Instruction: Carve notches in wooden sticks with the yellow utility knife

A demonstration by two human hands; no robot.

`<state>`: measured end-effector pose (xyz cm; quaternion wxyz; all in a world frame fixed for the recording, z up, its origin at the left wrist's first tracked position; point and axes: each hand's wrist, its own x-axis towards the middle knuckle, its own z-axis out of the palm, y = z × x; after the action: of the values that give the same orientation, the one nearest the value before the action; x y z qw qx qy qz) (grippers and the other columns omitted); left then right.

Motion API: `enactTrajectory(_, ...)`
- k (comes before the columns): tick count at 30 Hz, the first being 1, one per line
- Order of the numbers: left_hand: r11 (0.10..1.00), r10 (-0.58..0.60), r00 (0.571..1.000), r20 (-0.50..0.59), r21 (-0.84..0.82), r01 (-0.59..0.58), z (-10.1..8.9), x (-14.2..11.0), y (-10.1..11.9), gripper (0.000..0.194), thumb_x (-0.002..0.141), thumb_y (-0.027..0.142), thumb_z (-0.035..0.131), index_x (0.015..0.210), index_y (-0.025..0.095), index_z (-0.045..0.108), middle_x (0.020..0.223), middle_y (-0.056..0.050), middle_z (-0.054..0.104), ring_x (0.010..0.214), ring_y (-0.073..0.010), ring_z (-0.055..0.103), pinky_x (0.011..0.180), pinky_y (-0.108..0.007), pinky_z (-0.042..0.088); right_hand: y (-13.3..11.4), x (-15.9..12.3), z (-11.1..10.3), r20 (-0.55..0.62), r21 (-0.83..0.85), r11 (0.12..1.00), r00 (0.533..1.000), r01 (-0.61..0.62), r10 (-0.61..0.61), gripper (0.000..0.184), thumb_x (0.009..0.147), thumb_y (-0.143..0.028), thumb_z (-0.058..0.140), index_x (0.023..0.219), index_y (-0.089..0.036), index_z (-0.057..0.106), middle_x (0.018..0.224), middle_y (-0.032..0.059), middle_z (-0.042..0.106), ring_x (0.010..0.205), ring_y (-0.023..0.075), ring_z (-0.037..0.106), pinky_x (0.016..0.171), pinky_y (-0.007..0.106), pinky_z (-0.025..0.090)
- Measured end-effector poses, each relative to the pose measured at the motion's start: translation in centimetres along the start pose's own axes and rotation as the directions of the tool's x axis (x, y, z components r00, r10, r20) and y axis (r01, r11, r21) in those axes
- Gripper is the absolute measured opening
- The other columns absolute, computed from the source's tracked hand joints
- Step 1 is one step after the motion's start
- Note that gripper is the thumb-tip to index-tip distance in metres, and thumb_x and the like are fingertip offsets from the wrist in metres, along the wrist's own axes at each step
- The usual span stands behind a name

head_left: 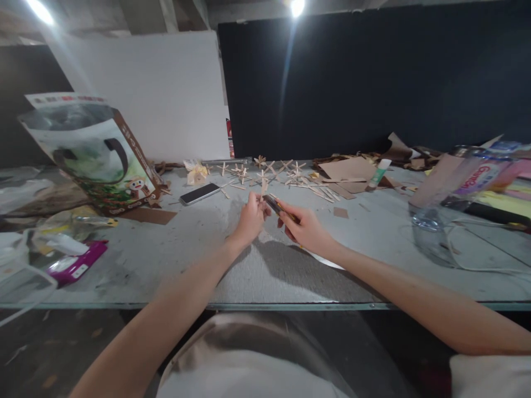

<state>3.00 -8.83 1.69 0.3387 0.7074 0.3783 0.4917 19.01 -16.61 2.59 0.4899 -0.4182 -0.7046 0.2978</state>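
Note:
My left hand [251, 219] is closed in a pinch over the middle of the table, gripping a thin pale wooden stick [264, 187] that points up and away. My right hand [306, 222] is wrapped round a dark utility knife [282, 209] with yellow on it. The knife's front end meets the stick at my left fingertips; the exact contact is too small to make out. Just beyond both hands lie crossed wooden sticks [286, 171] and several loose ones. A phone [199, 194] rests flat to the left of them.
A printed bag [103, 166] and a purple power strip [78, 264] occupy the left. At right are brown cardboard sheets [352, 168], a glue stick [379, 173], a clear plastic bottle [431, 232] and a white cable [477, 269]. The table's front edge [290, 305] runs beneath my forearms.

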Motion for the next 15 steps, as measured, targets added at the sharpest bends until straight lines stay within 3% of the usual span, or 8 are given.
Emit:
enactTrajectory(6,0.999,-0.015,1.0,-0.002,0.028,0.015,-0.05,-0.05,0.26,0.008,0.101,0.016,0.047,0.103,0.024,0.046,0.067,0.005,0.062,0.057,-0.0134,0.056,0.061,-0.028,0.04,0.32,0.12,-0.18,-0.001,-0.028,1.0,1.0,0.011,-0.011,0.04,0.101,-0.043,0.05,0.117,-0.014,0.072,0.077,0.0018,0.061,0.047,0.008,0.044,0.047,0.023,0.034)
enactTrajectory(10,0.999,0.004,1.0,-0.009,0.037,-0.003,0.0,-0.31,0.21,0.018,0.1,0.014,0.047,0.116,0.023,0.048,0.066,0.006,0.062,0.057,-0.0132,0.057,0.061,-0.028,0.04,0.39,0.04,-0.02,0.012,-0.051,0.998,0.999,0.033,-0.033,0.04,0.102,-0.043,0.049,0.121,-0.014,0.071,0.075,0.0019,0.06,0.05,0.0099,0.044,0.048,0.023,0.034)
enactTrajectory(15,0.999,0.023,0.999,-0.035,0.038,-0.021,0.16,-0.47,-0.2,0.013,0.1,0.017,0.047,0.111,0.023,0.049,0.066,0.005,0.061,0.055,-0.0126,0.055,0.057,-0.027,0.039,0.52,-0.11,0.38,0.017,-0.006,1.0,1.0,0.011,-0.011,0.042,0.102,-0.045,0.052,0.126,-0.016,0.069,0.078,0.0022,0.061,0.049,0.0095,0.046,0.043,0.022,0.034)
